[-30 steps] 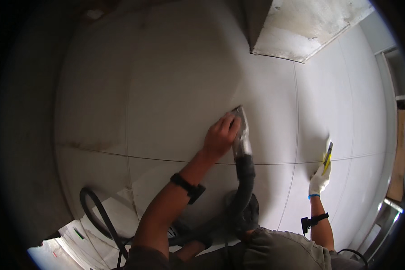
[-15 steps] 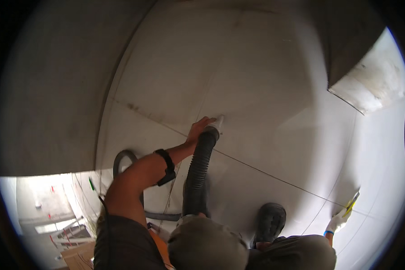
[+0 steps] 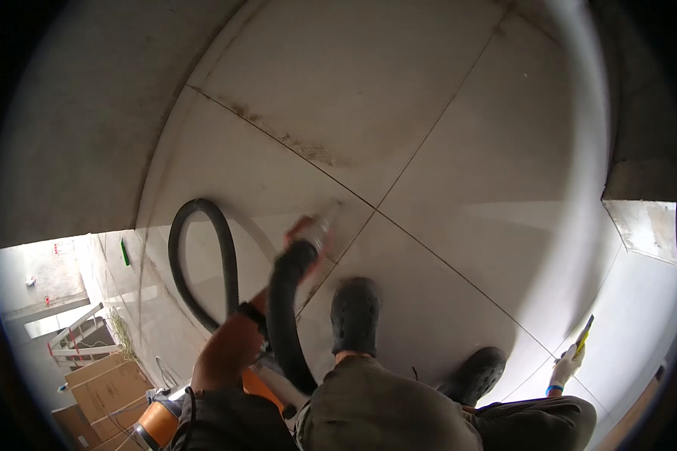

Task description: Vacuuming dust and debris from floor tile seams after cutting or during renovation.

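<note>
While the black hose [image 3: 283, 293] loops loosely, a snag could follow

Although blur and the hose hide part of it, the left hand [image 3: 296, 230] seems curled round the clear nozzle [image 3: 323, 223], low over the tiled floor [image 3: 459, 331] near crossing joint lines [image 3: 376, 209]; whether the tip touches cannot be told. The gloved right hand [image 3: 567, 366], well apart, is closed on a yellow tool [image 3: 582, 340] with a dark, blade-like end pointing away from the person. A bend of hose catching on the nearer shoe [image 3: 356, 316] could tug the nozzle out of the grip. If the gloved hand swung inward carelessly, that blade-like end might scratch the floor or the other shoe [image 3: 483, 372].
</note>
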Demonstrator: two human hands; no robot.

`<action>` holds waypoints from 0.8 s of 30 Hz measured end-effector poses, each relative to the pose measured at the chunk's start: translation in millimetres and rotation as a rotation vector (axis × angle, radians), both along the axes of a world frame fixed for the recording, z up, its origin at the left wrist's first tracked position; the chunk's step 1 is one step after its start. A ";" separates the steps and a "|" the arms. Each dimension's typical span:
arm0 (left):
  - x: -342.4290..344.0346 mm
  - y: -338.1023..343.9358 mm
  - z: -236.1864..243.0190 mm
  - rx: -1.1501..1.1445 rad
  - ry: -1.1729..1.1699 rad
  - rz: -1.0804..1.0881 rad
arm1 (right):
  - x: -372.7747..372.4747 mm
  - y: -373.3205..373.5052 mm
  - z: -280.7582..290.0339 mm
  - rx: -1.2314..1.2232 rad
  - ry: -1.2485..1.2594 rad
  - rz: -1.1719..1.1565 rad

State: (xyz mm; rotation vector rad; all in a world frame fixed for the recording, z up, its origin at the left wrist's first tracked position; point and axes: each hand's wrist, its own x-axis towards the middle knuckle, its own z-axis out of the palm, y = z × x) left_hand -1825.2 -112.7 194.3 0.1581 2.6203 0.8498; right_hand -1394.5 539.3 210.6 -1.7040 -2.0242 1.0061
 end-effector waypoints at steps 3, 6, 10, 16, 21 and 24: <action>13.4 -3.3 1.6 -0.158 -0.028 -0.166 | -15.4 -8.2 21.6 0.035 -0.040 -0.001; 18.2 -32.0 -11.2 -0.091 0.117 -0.361 | -22.7 -18.3 39.3 0.008 -0.078 0.019; 73.1 -92.6 -46.3 0.199 -0.151 -0.249 | -21.8 -24.9 68.0 -0.038 -0.187 0.049; 125.2 -141.9 14.7 0.227 -0.292 -0.258 | -26.5 -38.5 100.7 0.045 -0.255 0.077; 94.2 -124.5 1.1 0.311 -0.397 -0.182 | -49.2 -32.4 114.2 0.095 -0.271 0.116; 28.7 -83.0 -21.0 0.470 0.108 -0.528 | -61.2 -30.3 124.0 0.132 -0.282 0.138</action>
